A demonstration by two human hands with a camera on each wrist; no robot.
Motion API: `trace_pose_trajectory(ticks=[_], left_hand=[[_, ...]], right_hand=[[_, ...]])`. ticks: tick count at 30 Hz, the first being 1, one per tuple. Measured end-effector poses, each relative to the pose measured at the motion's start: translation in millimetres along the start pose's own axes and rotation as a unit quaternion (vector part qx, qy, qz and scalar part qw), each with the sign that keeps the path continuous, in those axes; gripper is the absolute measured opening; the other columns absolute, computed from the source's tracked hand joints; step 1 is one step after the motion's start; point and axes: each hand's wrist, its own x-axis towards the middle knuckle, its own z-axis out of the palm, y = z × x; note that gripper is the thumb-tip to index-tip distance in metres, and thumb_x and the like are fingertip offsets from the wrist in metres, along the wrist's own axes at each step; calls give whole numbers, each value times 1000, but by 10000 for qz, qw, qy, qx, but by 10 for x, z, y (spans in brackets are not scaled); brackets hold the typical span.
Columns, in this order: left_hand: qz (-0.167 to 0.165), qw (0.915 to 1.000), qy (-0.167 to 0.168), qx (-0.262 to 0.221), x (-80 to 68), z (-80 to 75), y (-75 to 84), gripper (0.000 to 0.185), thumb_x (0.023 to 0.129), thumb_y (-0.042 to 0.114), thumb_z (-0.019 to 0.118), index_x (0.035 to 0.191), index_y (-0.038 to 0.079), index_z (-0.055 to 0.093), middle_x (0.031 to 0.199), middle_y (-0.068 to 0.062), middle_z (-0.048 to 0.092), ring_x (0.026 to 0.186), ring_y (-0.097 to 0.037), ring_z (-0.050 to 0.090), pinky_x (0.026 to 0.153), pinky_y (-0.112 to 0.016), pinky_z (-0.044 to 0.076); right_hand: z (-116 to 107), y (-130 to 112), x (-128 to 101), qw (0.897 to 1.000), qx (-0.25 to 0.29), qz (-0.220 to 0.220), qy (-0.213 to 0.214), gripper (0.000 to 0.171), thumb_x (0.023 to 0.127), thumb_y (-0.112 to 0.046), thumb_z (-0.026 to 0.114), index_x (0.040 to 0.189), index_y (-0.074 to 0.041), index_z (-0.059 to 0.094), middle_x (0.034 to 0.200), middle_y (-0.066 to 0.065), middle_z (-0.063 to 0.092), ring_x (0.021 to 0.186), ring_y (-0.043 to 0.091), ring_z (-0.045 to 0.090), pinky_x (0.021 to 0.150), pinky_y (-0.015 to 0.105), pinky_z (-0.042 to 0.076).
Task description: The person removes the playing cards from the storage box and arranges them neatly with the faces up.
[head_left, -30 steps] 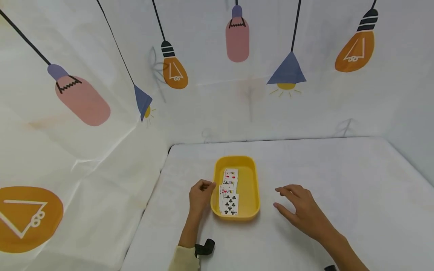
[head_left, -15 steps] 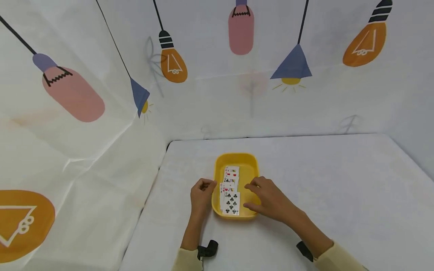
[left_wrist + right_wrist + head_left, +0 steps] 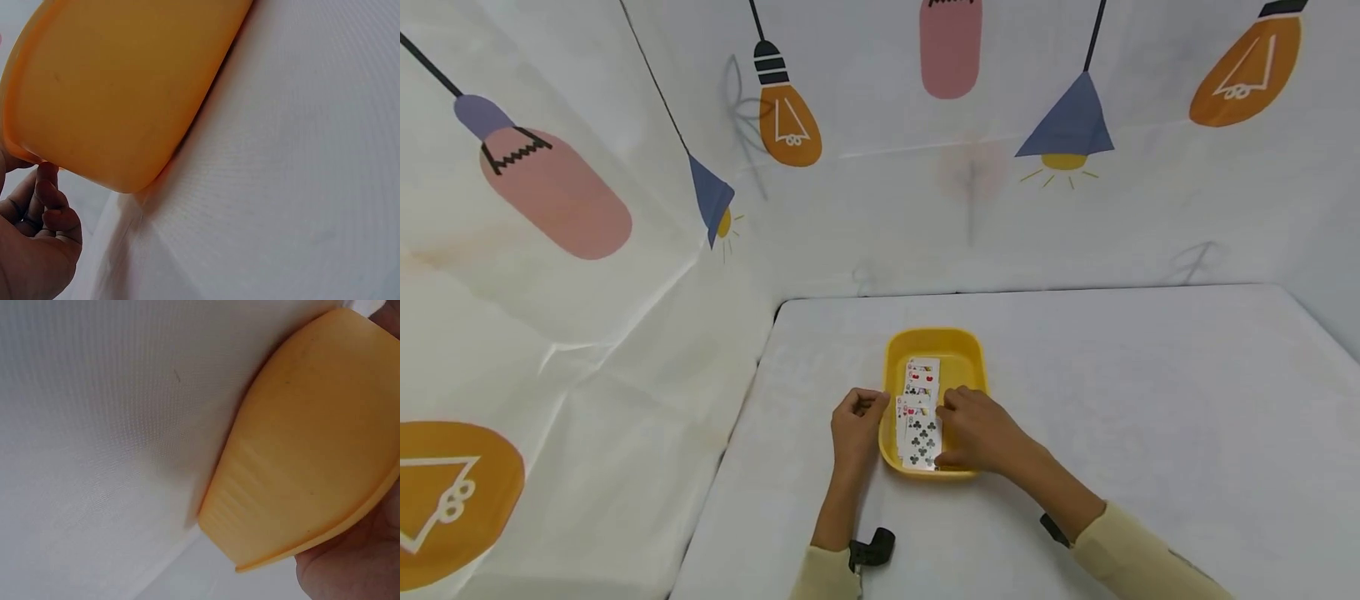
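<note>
A yellow tray [image 3: 973,354] sits on the white-covered table, with overlapping playing cards [image 3: 922,377] in a column along its left side. The nearest card is a club card [image 3: 922,440], lying face up on top. At the tray's left rim, my left hand [image 3: 853,429] pinches the edge between thumb and curled fingers; the left wrist view shows them at the rim too. My right hand [image 3: 988,429] reaches over the right rim into the tray. Its fingertips and thumb, held apart, are right at the club card's right edge. In the right wrist view the tray wall hides the fingertips.
The white table [image 3: 1112,383] extends to the right of the tray. Behind it stands a white sheet wall [image 3: 880,217] printed with lamps and bulbs, and another sheet hangs at the left. Both wrists carry a black camera [image 3: 872,548].
My right hand has moved left from beside the tray, over its rim, down to the club card's edge. The left hand stays at the left rim. The head view has tilted slightly down.
</note>
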Motion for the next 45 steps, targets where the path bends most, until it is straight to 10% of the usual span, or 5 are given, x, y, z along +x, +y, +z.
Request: trace_pose_trajectory(ticks=[11,45], left_hand=[[53,10000,3,-36,-9,11,-2,18,89,29,76,91,12,71,84,-3,65,75,-19,60,66,-26,51],[155,9999,18,-42,7,37,-21,19,89,29,77,92,12,71,87,-4,67,77,-19,62,68,-24,52]], right_hand=[[82,-29,64,9971,-612,255,-377,77,63,-69,84,106,-5,71,103,5,56,103,25,51,100,43,42],[81,16,110,9877,-1447,132,-580,86,68,-76,74,113,-2,69,115,10,60,109,28,52,101,46,38]])
